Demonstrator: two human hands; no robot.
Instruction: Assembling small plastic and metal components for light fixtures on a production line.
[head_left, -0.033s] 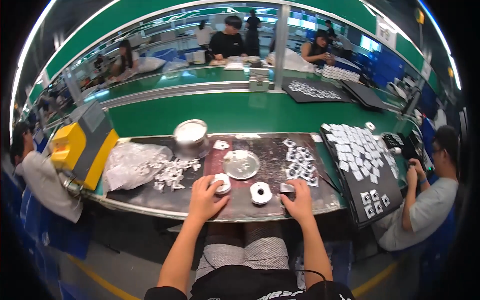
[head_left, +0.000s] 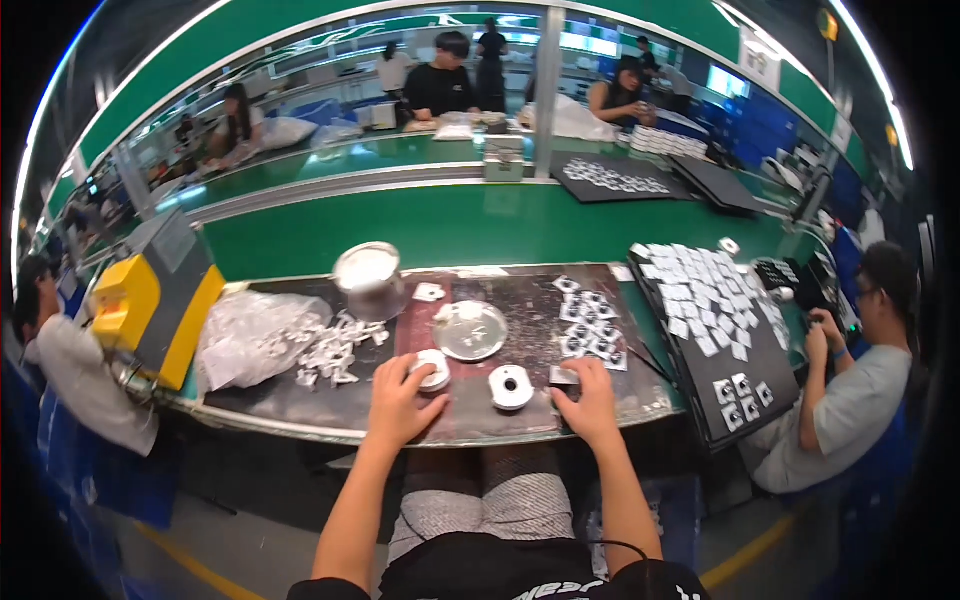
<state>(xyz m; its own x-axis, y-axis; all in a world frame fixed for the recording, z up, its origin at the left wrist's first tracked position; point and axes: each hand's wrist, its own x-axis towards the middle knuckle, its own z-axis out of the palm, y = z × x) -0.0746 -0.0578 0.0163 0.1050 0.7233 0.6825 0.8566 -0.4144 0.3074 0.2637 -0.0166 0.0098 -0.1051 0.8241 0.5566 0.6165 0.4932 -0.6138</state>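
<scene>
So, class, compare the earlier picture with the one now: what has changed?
Only the view has shifted: the bench sits slightly further left in the picture. Nothing on it has visibly moved, and nothing was taken hold of or let go. The left hand is still on a round white part, the right hand on a small pale block, with a holed white part between them.

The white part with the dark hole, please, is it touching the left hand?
Apart: the head view shows tabletop between the holed white part and the left hand.
</scene>
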